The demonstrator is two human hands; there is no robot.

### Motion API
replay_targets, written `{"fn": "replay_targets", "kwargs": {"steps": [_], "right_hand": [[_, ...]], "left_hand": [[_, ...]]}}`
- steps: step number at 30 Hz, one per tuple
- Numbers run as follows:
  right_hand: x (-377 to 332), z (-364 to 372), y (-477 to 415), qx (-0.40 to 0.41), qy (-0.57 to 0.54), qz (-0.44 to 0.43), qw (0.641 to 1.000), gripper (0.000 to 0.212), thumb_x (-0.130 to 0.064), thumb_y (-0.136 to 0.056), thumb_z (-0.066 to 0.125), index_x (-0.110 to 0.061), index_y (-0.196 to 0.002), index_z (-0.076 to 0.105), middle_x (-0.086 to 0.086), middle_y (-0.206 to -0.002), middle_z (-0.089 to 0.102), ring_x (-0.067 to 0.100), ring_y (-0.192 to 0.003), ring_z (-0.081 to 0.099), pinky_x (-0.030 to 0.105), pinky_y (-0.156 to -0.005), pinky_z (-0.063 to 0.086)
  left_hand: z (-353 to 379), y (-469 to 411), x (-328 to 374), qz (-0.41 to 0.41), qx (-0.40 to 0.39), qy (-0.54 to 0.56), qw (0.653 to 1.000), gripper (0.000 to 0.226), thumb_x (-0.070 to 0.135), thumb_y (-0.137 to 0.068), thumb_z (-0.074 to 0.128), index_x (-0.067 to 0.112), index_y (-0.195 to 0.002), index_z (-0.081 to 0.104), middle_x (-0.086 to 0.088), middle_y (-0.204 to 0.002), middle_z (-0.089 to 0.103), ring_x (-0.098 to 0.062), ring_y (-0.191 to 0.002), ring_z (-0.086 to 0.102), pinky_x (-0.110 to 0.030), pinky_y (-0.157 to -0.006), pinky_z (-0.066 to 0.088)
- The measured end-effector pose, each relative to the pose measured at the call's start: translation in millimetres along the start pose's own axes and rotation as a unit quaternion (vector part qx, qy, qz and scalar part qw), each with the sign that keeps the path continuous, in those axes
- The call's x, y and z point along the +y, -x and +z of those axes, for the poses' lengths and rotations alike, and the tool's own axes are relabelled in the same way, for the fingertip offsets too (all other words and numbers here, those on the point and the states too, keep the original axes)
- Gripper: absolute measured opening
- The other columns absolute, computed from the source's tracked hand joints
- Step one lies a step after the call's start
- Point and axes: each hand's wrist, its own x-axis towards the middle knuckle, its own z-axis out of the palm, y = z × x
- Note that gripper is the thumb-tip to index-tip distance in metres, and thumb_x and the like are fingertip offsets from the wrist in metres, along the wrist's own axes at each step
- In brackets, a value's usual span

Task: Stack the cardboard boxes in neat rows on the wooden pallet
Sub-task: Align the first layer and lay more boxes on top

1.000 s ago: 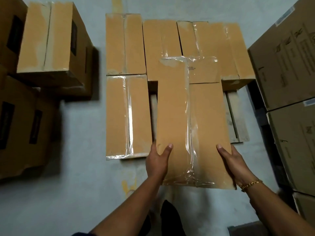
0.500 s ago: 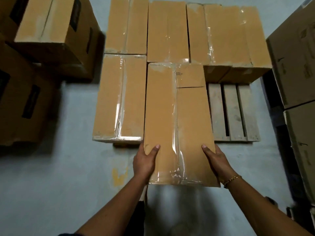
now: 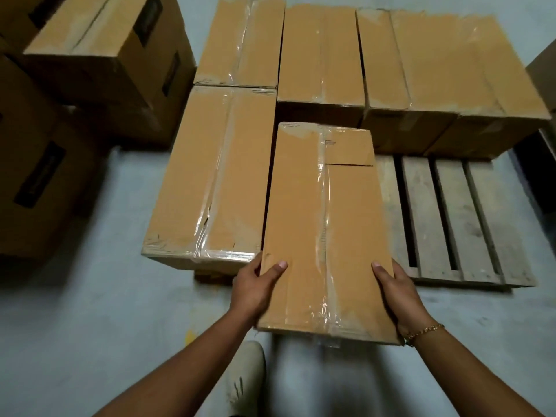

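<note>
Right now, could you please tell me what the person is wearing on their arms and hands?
Very little. The left hand and right hand are ungloved. The left forearm and right forearm are bare, with no sleeve in frame. The only item worn is a thin gold-coloured chain bracelet on the right wrist. The left wrist carries nothing.

The pallet is mostly hidden under boxes, and print on the held box is illegible.
</note>
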Motion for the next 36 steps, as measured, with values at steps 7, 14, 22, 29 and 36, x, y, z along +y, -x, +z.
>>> {"fn": "replay_targets", "kwargs": {"steps": [7, 14, 22, 29, 36], "right_hand": [[28.2, 6.5, -22.5, -0.004, -0.024, -0.031, 0.999, 0.037, -0.04, -0.102, 0.056, -0.028, -0.137, 0.056, -0.006, -0.115, 0.067, 0.012, -0.1, 0.064, 0.027, -0.07, 0.05], [57.0, 18.7, -35.7, 0.012, -0.029, -0.066, 0.997, 0.04, -0.04, -0.101, 0.059, -0.026, -0.138, 0.058, 0.0, -0.127, 0.067, 0.017, -0.109, 0.064, 0.038, -0.094, 0.052], [60.5, 8.3, -34.1, -0.059, 0.019, -0.095, 0.994, 0.058, -0.049, -0.098, 0.057, -0.026, -0.149, 0.042, 0.002, -0.135, 0.06, 0.015, -0.108, 0.061, 0.037, -0.087, 0.049], [67.4, -16.6, -6.2, -0.148, 0.145, -0.161, 0.965, 0.089, -0.048, -0.079, 0.079, -0.039, -0.15, 0.026, -0.025, -0.125, 0.053, -0.004, -0.105, 0.056, 0.021, -0.087, 0.047], [82.3, -33.6, -11.5, -0.219, 0.374, -0.173, 0.885, 0.171, -0.074, -0.044, 0.092, -0.034, -0.15, -0.037, -0.01, -0.17, -0.008, 0.014, -0.156, 0.009, 0.041, -0.125, 0.025]], "left_hand": [[4.8, -9.7, -29.7, 0.089, 0.085, -0.05, 0.991, 0.043, 0.049, -0.081, 0.083, 0.027, -0.118, 0.077, 0.018, -0.097, 0.074, 0.006, -0.086, 0.068, -0.019, -0.081, 0.056], [5.4, -18.1, -55.4, 0.119, 0.104, -0.065, 0.985, 0.048, 0.048, -0.084, 0.081, 0.019, -0.122, 0.074, 0.006, -0.107, 0.075, -0.004, -0.091, 0.068, -0.021, -0.077, 0.053], [-24.7, -7.7, -65.2, 0.285, 0.173, -0.262, 0.906, 0.051, 0.073, -0.085, 0.063, 0.027, -0.107, 0.069, 0.011, -0.096, 0.064, -0.011, -0.09, 0.061, -0.036, -0.072, 0.055], [-38.8, -8.5, -73.0, 0.337, -0.008, -0.502, 0.796, 0.135, 0.108, -0.058, 0.039, 0.026, -0.163, 0.018, 0.002, -0.171, 0.006, -0.02, -0.157, -0.001, -0.048, -0.125, 0.006], [-31.3, -10.0, -77.2, 0.312, -0.037, -0.603, 0.733, 0.154, 0.114, -0.052, 0.024, 0.015, -0.159, -0.025, -0.002, -0.164, -0.038, -0.019, -0.15, -0.037, -0.048, -0.127, -0.011]]}}
